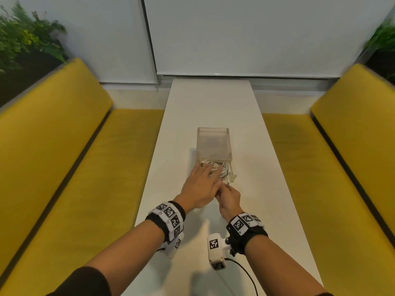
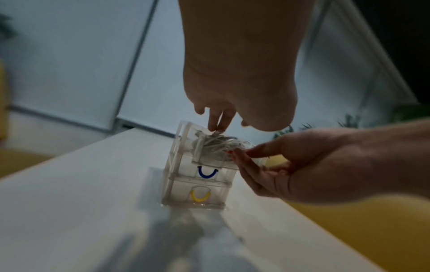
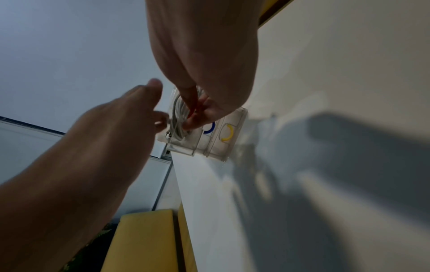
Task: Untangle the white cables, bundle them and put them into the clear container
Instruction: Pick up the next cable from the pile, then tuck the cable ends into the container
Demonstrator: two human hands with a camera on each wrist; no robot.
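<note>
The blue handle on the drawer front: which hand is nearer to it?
Right. The right hand sits just beside the blue handle at the drawer front, fingertips at the white cables. The left hand reaches over the top, fingers on the cables' far side.

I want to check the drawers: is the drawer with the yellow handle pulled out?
No, in the left wrist view the drawer with the yellow handle sits closed at the bottom of the clear container; only the top drawer, holding the white cables, is pulled out.

Office lounge booth: yellow upholstered benches (image 1: 70, 150) at 9 and 3 o'clock, narrow white table (image 1: 210, 107) between, roller blinds (image 1: 245, 35) at 12, planter greenery (image 1: 25, 37) at 10.
</note>
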